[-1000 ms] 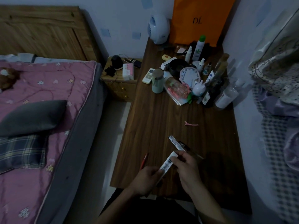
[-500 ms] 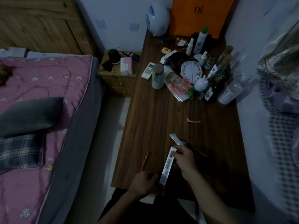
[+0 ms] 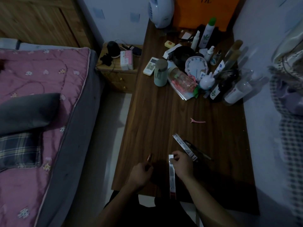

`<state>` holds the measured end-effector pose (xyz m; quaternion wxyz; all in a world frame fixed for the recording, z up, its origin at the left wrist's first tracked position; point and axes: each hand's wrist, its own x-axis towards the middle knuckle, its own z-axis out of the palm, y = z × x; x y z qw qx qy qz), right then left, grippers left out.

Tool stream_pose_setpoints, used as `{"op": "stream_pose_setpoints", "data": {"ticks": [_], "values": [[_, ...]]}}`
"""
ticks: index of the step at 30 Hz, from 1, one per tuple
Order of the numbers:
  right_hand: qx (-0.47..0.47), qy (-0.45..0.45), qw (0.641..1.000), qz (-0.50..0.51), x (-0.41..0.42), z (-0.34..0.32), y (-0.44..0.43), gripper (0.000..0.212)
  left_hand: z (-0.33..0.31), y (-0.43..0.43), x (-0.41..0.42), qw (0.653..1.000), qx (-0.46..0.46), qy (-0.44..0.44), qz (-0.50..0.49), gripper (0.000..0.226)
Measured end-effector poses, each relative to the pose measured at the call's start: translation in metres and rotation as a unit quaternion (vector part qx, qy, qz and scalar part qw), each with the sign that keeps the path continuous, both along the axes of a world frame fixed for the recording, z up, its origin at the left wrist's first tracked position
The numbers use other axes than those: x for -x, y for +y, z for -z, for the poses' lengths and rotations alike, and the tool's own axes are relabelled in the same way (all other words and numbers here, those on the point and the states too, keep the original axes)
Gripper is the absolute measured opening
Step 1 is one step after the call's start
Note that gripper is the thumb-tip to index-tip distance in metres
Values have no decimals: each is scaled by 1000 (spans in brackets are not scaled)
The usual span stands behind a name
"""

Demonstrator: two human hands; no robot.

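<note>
Where the dark wooden table (image 3: pixel 164 122) runs from the near edge at 6 o'clock up toward the wall at 12, its bare stretch lies in the middle, between the clutter of bottles (image 3: pixel 232 89) at 1 o'clock and the two hands low in the view. The left edge drops to a strip of pale floor (image 3: pixel 106 145) that parts the table from the bed (image 3: pixel 49 89) at 9 o'clock; the right edge sits close against the wall at 3 o'clock. A pink hair clip (image 3: pixel 197 120) lies alone on the open wood. The right hand (image 3: pixel 182 164) pinches the top end of a long narrow box (image 3: pixel 172 176), which is white with small print and a dark red band at its lower end; the box points toward 6 o'clock and reaches just past the near table edge. Just beside that hand, toward 1 o'clock, a second narrow box (image 3: pixel 184 147) lies slanted on the wood, touching a dark slim thing (image 3: pixel 196 149) I cannot make out. The left hand (image 3: pixel 141 173), fingers curled, closes on the lower end of a reddish pen (image 3: pixel 149 157) near the left edge at 7 o'clock.
</note>
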<state>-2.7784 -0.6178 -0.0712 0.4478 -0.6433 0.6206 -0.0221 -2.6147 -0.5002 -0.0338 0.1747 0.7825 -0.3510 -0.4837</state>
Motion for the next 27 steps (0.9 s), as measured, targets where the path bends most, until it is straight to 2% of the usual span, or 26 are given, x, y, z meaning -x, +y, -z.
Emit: {"op": "stream_pose_setpoints", "data": {"ticks": [3, 7, 14, 18, 22, 27], "values": [[17, 12, 1000, -4, 1, 0, 1, 29, 1, 0, -5, 1000, 0, -8, -12, 18], [39, 10, 999, -8, 4, -2, 4, 21, 0, 1, -7, 999, 5, -31, -31, 17], [17, -24, 1000, 7, 18, -6, 10, 17, -6, 9, -3, 996, -2, -59, -70, 25], [18, -51, 998, 44, 33, -16, 16, 26, -15, 15, -5, 991, 13, -65, -118, 33], [-29, -35, 994, 95, 49, -30, 29, 19, -27, 27, -10, 989, 41, -74, -122, 28], [-97, -98, 976, 166, 58, -41, 52, 11, -35, 46, -28, 990, 24, -30, -138, 17]]}}
